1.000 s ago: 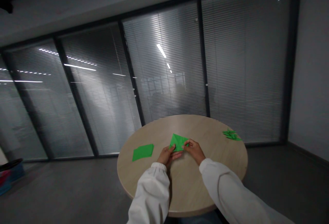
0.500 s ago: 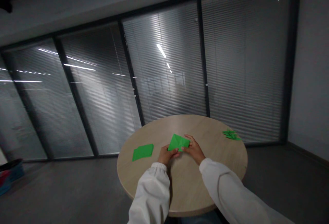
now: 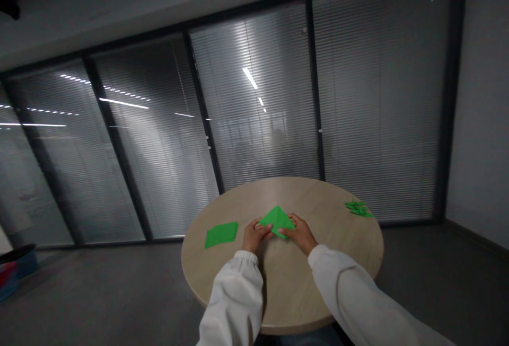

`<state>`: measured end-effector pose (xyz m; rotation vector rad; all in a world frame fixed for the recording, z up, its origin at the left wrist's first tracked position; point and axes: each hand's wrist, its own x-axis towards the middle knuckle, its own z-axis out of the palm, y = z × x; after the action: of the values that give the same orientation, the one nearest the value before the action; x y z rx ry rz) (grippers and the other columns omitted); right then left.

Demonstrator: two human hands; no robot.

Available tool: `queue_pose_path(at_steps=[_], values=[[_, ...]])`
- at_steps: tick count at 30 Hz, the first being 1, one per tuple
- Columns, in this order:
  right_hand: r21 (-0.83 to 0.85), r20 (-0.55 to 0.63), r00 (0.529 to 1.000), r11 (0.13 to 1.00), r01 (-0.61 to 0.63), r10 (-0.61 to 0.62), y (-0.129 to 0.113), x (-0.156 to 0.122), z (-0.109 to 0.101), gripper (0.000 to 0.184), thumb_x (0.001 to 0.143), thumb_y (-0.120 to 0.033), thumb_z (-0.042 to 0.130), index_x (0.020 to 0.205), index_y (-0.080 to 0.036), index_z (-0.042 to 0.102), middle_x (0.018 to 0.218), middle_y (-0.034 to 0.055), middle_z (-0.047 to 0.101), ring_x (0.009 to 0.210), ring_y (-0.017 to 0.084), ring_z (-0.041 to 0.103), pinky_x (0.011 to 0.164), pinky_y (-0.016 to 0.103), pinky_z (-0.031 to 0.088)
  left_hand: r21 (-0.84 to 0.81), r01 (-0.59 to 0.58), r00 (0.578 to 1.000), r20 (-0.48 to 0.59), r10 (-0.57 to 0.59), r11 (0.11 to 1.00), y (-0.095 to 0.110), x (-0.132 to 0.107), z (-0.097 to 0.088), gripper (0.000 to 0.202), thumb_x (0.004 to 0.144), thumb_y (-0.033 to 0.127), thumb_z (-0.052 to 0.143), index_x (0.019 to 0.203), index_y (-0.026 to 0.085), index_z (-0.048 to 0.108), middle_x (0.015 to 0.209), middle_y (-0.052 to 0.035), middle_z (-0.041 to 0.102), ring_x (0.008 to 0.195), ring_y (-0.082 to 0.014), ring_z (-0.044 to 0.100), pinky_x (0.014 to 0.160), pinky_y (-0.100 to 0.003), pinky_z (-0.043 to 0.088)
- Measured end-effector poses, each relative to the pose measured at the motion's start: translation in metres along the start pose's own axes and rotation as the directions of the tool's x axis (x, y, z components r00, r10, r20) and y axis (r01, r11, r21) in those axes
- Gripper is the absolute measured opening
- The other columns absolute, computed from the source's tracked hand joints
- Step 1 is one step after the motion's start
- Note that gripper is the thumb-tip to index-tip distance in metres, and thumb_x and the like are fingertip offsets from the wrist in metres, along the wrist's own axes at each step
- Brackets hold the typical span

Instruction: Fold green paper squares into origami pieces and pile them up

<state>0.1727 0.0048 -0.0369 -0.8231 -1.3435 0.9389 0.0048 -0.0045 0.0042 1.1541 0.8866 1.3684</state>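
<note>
Between my two hands is a sheet of green paper (image 3: 278,215), creased and folded into a roughly triangular shape with its point away from me. My left hand (image 3: 255,234) pinches its left corner, thumb on top. On the other side, my right hand (image 3: 301,233) grips the right corner, its thumb on the near part of the paper. The fingers beneath the paper are partly hidden. To the left of my hands, a stack of flat green paper (image 3: 221,234) lies on the round wooden table (image 3: 286,298).
Several small folded green paper pieces (image 3: 357,207) lie in a pile near the table's right edge. Glass panels with blinds (image 3: 258,123) stand behind the table. Bins (image 3: 18,269) are on the floor at far left.
The paper in my hands has turned and now shows a triangle rather than a four-sided shape. My left thumb has come up onto the paper; my right hand has barely moved.
</note>
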Motion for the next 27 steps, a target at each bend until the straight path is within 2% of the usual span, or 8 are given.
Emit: queue_pose_path(at_steps=[3, 6, 10, 17, 27], values=[[0.019, 0.067, 0.998, 1.000, -0.012, 0.010, -0.001, -0.001, 0.001, 0.046, 0.056, -0.039, 0.078, 0.092, -0.017, 0.061, 0.080, 0.0027, 0.069, 0.069, 0.017, 0.061, 0.060, 0.026, 0.048, -0.038, -0.022, 0.999, -0.037, 0.021, 0.999, 0.000, 0.002, -0.001, 0.044, 0.040, 0.029, 0.088, 0.075, 0.015, 0.065, 0.065, -0.0011, 0.070, 0.060, -0.0153, 0.066, 0.060, -0.025, 0.054], [-0.034, 0.112, 0.993, 0.998, -0.044, 0.048, 0.001, -0.002, 0.001, 0.041, 0.057, -0.042, 0.076, 0.086, -0.015, 0.068, 0.077, 0.0027, 0.070, 0.065, 0.016, 0.059, 0.060, 0.026, 0.046, -0.033, -0.042, 0.998, -0.039, 0.040, 0.999, 0.001, 0.001, -0.001, 0.037, 0.042, 0.033, 0.087, 0.063, 0.014, 0.062, 0.057, 0.0011, 0.066, 0.054, -0.0125, 0.062, 0.057, -0.023, 0.051], [-0.125, 0.107, 0.989, 0.989, -0.084, 0.097, 0.007, -0.002, -0.001, 0.039, 0.058, -0.045, 0.075, 0.079, -0.013, 0.071, 0.069, 0.0017, 0.069, 0.060, 0.015, 0.057, 0.058, 0.026, 0.044, 0.006, -0.058, 0.998, -0.029, 0.058, 0.998, 0.003, -0.001, 0.000, 0.035, 0.045, 0.038, 0.085, 0.054, 0.014, 0.060, 0.050, 0.0033, 0.059, 0.050, -0.0100, 0.056, 0.051, -0.020, 0.046], [-0.227, 0.066, 0.992, 0.970, -0.090, 0.108, 0.007, -0.002, -0.003, 0.042, 0.059, -0.052, 0.072, 0.076, -0.013, 0.074, 0.068, 0.0029, 0.069, 0.062, 0.016, 0.058, 0.058, 0.025, 0.044, 0.016, -0.067, 0.998, 0.005, 0.067, 0.998, 0.005, -0.003, 0.001, 0.035, 0.048, 0.042, 0.084, 0.056, 0.015, 0.063, 0.053, 0.0026, 0.060, 0.054, -0.0109, 0.057, 0.055, -0.021, 0.046], [-0.200, 0.090, 0.992, 0.978, -0.066, 0.085, 0.004, -0.003, -0.003, 0.043, 0.062, -0.052, 0.071, 0.076, -0.012, 0.074, 0.067, 0.0030, 0.069, 0.060, 0.017, 0.058, 0.058, 0.026, 0.044, -0.017, -0.065, 0.998, 0.017, 0.065, 0.998, -0.002, 0.003, -0.003, 0.039, 0.049, 0.043, 0.084, 0.069, 0.014, 0.068, 0.061, -0.0007, 0.067, 0.061, -0.0147, 0.063, 0.063, -0.024, 0.049]])
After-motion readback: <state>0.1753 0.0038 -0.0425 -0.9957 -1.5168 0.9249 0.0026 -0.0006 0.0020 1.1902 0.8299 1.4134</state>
